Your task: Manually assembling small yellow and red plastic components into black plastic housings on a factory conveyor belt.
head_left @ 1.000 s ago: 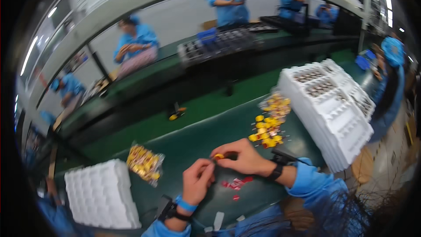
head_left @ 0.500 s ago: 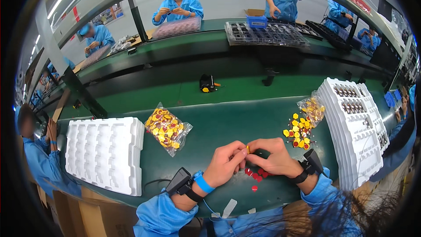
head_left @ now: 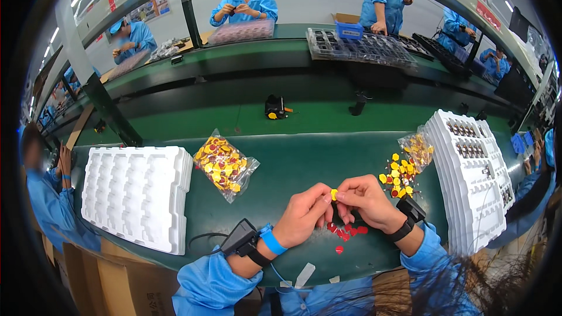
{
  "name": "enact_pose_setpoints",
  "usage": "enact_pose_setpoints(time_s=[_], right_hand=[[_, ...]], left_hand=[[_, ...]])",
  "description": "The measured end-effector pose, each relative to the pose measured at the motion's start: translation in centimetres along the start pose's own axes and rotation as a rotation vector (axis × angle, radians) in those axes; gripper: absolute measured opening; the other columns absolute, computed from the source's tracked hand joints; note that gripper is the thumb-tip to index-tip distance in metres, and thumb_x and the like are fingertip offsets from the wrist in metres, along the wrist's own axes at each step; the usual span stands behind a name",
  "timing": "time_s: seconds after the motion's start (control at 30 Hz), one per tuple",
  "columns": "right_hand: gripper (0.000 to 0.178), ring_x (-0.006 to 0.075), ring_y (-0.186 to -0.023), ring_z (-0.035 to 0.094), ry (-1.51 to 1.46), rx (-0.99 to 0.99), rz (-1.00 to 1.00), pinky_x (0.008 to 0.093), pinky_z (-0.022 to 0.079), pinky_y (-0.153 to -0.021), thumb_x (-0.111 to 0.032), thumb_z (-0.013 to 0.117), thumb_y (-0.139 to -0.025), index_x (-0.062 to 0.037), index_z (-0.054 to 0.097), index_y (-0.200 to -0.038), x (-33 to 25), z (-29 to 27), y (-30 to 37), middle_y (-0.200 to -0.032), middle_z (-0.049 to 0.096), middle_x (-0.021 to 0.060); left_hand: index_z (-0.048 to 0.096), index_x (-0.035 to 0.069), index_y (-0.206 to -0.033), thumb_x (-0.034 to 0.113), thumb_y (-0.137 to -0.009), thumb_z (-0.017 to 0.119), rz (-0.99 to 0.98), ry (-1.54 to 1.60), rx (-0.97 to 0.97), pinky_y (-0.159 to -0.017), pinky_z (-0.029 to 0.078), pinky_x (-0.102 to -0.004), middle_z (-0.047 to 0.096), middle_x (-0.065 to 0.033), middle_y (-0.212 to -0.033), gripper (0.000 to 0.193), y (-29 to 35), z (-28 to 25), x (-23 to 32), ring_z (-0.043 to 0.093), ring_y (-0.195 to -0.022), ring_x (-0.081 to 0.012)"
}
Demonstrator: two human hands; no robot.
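Over the near part of the bench, my left hand and my right hand meet at the fingertips. Both pinch a small yellow hexagonal piece, its flat face showing between thumbs and forefingers. Just below my fingers lies a cluster of small red pieces, with one red piece apart and closer to me. Beyond my right hand is a loose pile of yellow and red pieces, spilling beside a clear bag of the same kind. What my curled lower fingers may hold is hidden.
A stack of white moulded trays stands at left, another stack with small metal parts at right. A full bag of yellow pieces lies left of centre. A black device sits farther back. Co-workers sit across and at both sides.
The yellow piece now shows more of its face between my fingertips. Both hands have shifted slightly, and the whole view has tilted a little. A co-worker across has lowered a hand to the tray.
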State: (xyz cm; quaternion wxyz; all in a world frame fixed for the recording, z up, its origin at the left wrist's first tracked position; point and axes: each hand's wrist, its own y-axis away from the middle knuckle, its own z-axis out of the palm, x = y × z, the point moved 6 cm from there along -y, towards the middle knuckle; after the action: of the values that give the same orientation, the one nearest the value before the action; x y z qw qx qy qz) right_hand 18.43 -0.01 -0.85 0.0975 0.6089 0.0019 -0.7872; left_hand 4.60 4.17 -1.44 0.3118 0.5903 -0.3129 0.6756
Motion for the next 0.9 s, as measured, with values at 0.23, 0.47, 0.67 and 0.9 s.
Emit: enact_pose_setpoints(time_s=[0.23,0.47,0.67,0.9], right_hand=[[0.015,0.0133,-0.054,0.062,-0.067,0.038,-0.005,0.022,0.044,-0.047,-0.011,0.062,-0.096,0.0015,0.065,-0.088,0.5,-0.4,0.0,-0.067,0.065,0.0076],[0.014,0.0136,-0.056,0.062,-0.09,0.063,-0.002,0.0225,0.045,-0.049,-0.012,0.06,-0.097,-0.0001,0.063,-0.089,0.7,-0.2,-0.2,-0.068,0.064,0.0071],[0.014,0.0154,-0.06,0.063,-0.137,0.059,-0.011,0.0257,0.05,-0.054,-0.012,0.06,-0.097,-0.0001,0.063,-0.09,0.8,0.2,-0.3,-0.071,0.065,0.0091],[0.014,0.0154,-0.061,0.063,-0.152,0.082,-0.021,0.025,0.051,-0.055,-0.012,0.059,-0.098,-0.0006,0.063,-0.092,0.7,-0.1,0.2,-0.073,0.065,0.009]], left_hand=[[0.055,0.0,-0.107,0.013,-0.099,0.051,0.107,-0.124,0.044,-0.053,0.044,-0.0268,0.061,-0.0048,-0.066,0.016,-0.3,0.3,0.0,0.056,-0.057,-0.0106],[0.057,0.0,-0.109,0.013,-0.1,0.053,0.105,-0.166,0.041,-0.056,0.046,-0.0237,0.062,-0.0034,-0.071,0.016,-0.2,-0.2,0.7,0.055,-0.062,-0.0078],[0.054,0.001,-0.101,0.011,-0.098,0.051,0.13,-0.164,0.056,-0.052,0.042,-0.0296,0.059,-0.0066,-0.065,0.011,0.1,-0.4,1.0,0.055,-0.055,-0.0145],[0.057,0.0,-0.107,0.013,-0.1,0.052,0.123,-0.232,0.028,-0.053,0.044,-0.0232,0.06,-0.0027,-0.067,0.015,-0.2,0.2,0.6,0.054,-0.059,-0.0068]])
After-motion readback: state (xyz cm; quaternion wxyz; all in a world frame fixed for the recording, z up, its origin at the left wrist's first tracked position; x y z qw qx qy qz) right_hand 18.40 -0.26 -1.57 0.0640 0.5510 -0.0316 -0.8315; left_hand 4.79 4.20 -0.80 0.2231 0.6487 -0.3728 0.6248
